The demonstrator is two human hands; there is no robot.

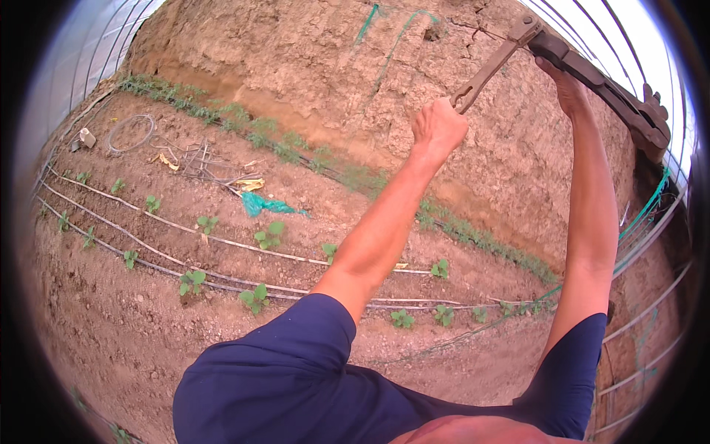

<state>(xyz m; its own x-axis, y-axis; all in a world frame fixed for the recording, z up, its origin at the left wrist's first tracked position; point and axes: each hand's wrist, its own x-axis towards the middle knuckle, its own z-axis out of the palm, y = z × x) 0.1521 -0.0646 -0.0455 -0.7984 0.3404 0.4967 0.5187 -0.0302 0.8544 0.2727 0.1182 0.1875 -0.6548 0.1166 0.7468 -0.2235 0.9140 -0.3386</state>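
Note:
My left hand (pixel 440 127) is closed in a fist at the lower end of a rusty flat metal lever (pixel 494 65). The lever slants up to the right and has a slot near my fist. Its upper end meets a dark, long metal bar (pixel 595 76) at a round joint. Under that bar my right hand (pixel 566 86) reaches up and grips it, the fingers partly hidden behind the metal. At the bar's far right end sits a chunky rusty fitting (pixel 652 122). Both arms are raised and stretched out.
A rough earth wall (pixel 296 59) rises ahead, with a row of green plants (pixel 288 148) at its foot. Below run pale drip lines (pixel 244 244) among seedlings (pixel 255 298). Green plastic (pixel 259 205) and a wire coil (pixel 132 135) lie on the soil. Curved poles (pixel 647 296) stand right.

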